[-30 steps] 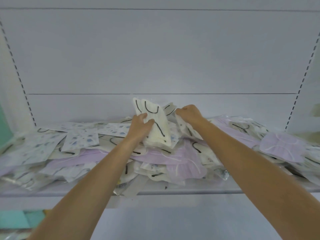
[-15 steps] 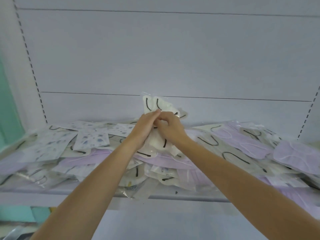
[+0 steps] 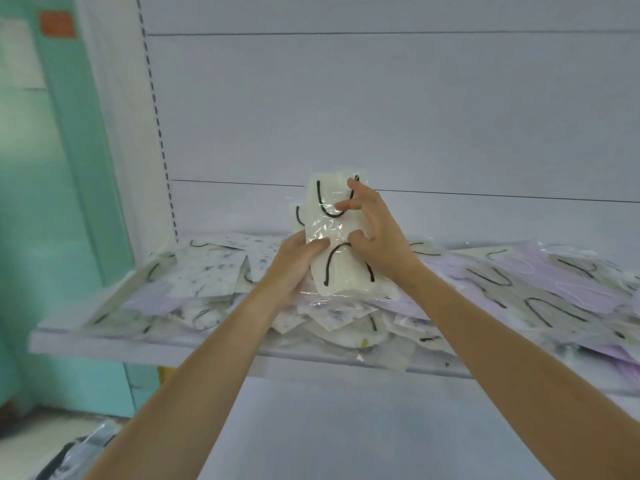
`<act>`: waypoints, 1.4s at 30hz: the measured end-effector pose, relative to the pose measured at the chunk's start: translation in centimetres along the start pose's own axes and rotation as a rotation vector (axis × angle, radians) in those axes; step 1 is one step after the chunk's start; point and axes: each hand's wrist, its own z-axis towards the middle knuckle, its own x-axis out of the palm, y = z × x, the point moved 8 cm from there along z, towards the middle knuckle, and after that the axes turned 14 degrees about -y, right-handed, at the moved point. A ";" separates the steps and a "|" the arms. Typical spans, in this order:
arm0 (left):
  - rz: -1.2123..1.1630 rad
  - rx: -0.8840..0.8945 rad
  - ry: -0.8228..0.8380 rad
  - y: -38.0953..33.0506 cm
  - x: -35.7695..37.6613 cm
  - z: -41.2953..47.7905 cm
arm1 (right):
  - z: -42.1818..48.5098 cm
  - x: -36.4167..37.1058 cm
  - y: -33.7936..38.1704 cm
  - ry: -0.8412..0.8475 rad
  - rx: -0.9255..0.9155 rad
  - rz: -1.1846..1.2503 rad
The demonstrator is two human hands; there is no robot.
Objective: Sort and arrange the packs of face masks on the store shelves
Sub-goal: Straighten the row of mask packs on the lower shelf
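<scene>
1. Head view, centre of frame: both hands now grip one small stack of cream mask packs (image 3: 337, 237), stood upright above the heaped shelf (image 3: 145, 341). A second ago the right hand was still reaching into the pile.
2. The left hand (image 3: 294, 265) clasps the stack's lower left edge; the right hand (image 3: 375, 233) curls over its top and right side, fingers half-closed.
3. Gathering appears done; squaring the stack likely comes next. Patterned packs (image 3: 214, 271) at centre left and lilac packs (image 3: 571, 289) at right remain unsorted.

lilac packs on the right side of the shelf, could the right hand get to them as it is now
Probably not at once: the right hand and left hand both grip the cream packs. The lilac packs lie uncovered atop the pile, so the way looks clear once it lets go.
</scene>
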 end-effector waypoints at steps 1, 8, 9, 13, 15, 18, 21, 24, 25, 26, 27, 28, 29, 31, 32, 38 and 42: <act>-0.009 0.010 -0.002 -0.2 -1.2 -0.4 | -0.3 0.8 1.4 -0.001 -0.036 -0.009; 0.124 0.203 -0.102 -1.4 -13.1 -3.4 | -4.8 9.2 4.7 0.031 0.185 -0.215; 0.108 0.221 -0.125 -1.5 -14.8 -4.3 | -5.7 10.4 5.3 0.042 0.260 -0.151; 0.039 0.179 -0.195 -0.7 -20.6 -7.3 | -9.3 14.1 8.6 -0.066 0.364 0.015; 0.016 0.149 -0.203 0.4 -23.4 -9.2 | -11.9 15.9 10.0 -0.098 0.425 0.076; -0.005 0.105 -0.137 3.3 -27.2 -13.0 | -16.7 19.4 11.8 0.002 0.425 0.156; 0.047 -0.056 -0.086 8.0 -30.5 -16.4 | -21.6 23.8 12.1 0.137 0.378 0.172; 0.082 -0.274 -0.149 13.8 -33.4 -18.0 | -26.1 28.1 10.2 0.287 0.406 0.144; 0.096 -0.333 -0.194 15.6 -34.2 -17.9 | -27.7 29.3 8.5 0.314 0.463 0.122; 0.103 -0.387 -0.230 17.3 -34.7 -17.7 | -29.3 30.2 6.9 0.334 0.554 0.100; 0.104 -0.438 -0.262 19.1 -35.0 -17.3 | -30.9 30.9 5.1 0.344 0.657 0.092; 0.100 -0.488 -0.290 20.7 -35.1 -16.8 | -32.2 31.5 3.6 0.343 0.756 0.124; 0.100 -0.535 -0.315 22.1 -35.1 -16.3 | -33.3 32.1 2.2 0.325 0.851 0.180; 0.101 -0.632 -0.321 25.2 -34.6 -15.1 | -34.9 33.1 -0.5 0.302 1.011 0.225; 0.112 -0.686 -0.303 26.9 -34.1 -14.5 | -35.3 33.5 -2.0 0.296 1.048 0.199; 0.504 -0.949 -0.097 36.0 -32.2 -11.8 | -35.5 36.1 -11.7 0.259 1.162 0.069; 0.582 -0.713 -0.118 39.9 -31.7 -6.6 | -34.8 38.8 -17.2 0.259 1.171 0.120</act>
